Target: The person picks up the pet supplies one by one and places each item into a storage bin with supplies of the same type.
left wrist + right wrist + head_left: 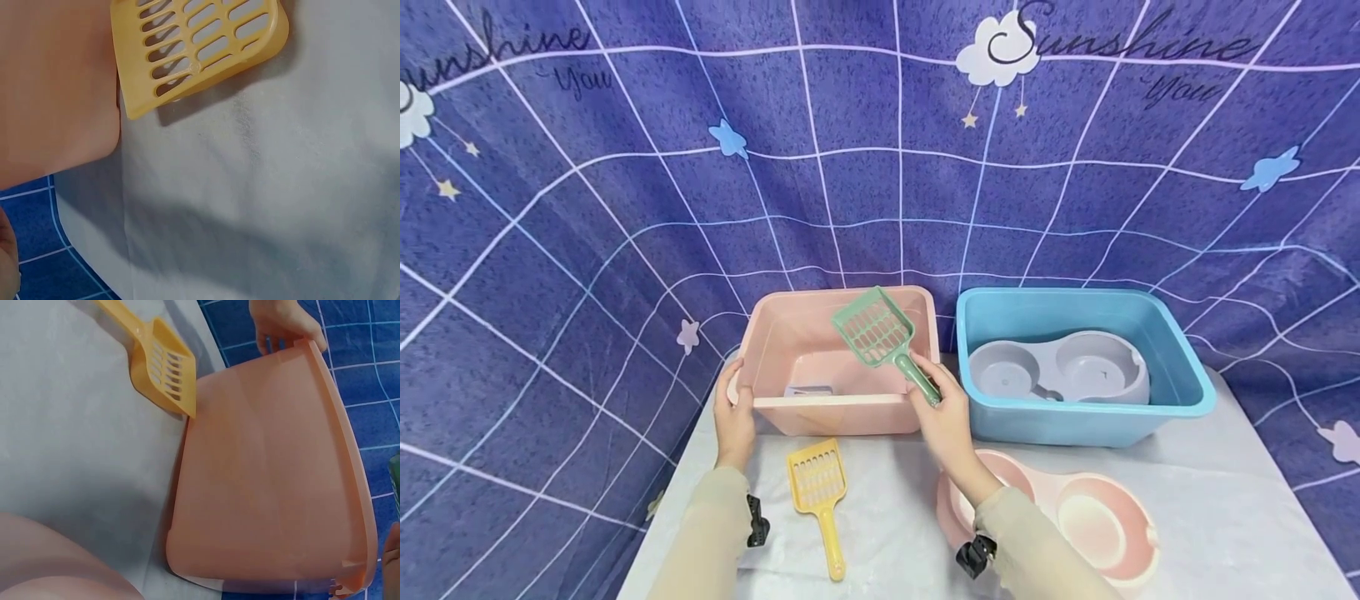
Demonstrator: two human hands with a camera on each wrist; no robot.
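My left hand (734, 421) grips the left front corner of a pink litter box (850, 418), its fingers hooked under the rim in the right wrist view. My right hand (942, 408) holds a green litter scoop (917, 379) by the handle, at the box's right front corner. The slotted head of that scoop slants over the box opening. Inside the box, a small pale lilac piece (808, 390) lies near the front wall, partly hidden. A yellow litter scoop (826, 529) lies on the table before the box, its slotted head (164, 369) toward the front wall.
To the right stands a blue litter box (1075, 425) with a grey double bowl (1051, 350) inside. A pink double bowl (1045, 485) sits in front of it, partly under my right forearm. Behind the white-covered table (880, 517) hangs a blue patterned cloth (865, 192).
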